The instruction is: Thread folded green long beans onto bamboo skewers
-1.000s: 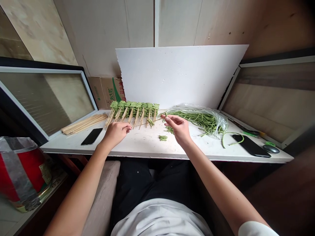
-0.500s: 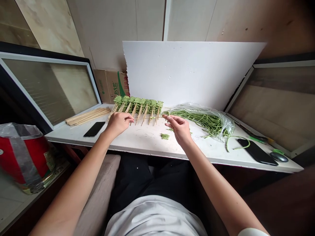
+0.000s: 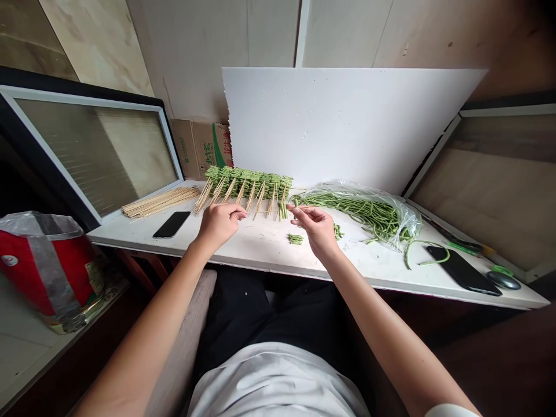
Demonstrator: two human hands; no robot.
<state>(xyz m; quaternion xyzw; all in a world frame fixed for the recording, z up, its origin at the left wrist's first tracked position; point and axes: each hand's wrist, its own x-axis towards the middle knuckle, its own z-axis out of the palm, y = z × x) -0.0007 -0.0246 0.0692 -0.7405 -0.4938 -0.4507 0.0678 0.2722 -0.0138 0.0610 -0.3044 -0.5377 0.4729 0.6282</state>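
Note:
My left hand [image 3: 222, 223] is closed round one end of a thin wooden skewer [image 3: 260, 212], which lies level between my two hands. Short green bean pieces [image 3: 282, 211] are threaded on the skewer near its right end. The fingers of my right hand [image 3: 316, 226] pinch a short piece of green bean [image 3: 296, 202] at that end. On the table below lies a small bunch of cut bean pieces [image 3: 296, 238], and another pile [image 3: 337, 231] shows partly behind my right hand. Filled bean skewers [image 3: 247, 180] stand stacked behind my left hand.
Bare skewers [image 3: 158, 202] and a phone [image 3: 172, 225] lie at left on the white table [image 3: 243, 249]. Long green beans [image 3: 360, 211] in a clear plastic bag are at right, near another phone [image 3: 463, 269] and a round dark object [image 3: 504, 280]. A white board [image 3: 347, 121] stands behind.
The bean pieces on the skewer have shifted right, nearer my right hand, and stand more upright. My left hand has moved slightly right. The whole view has shifted a little.

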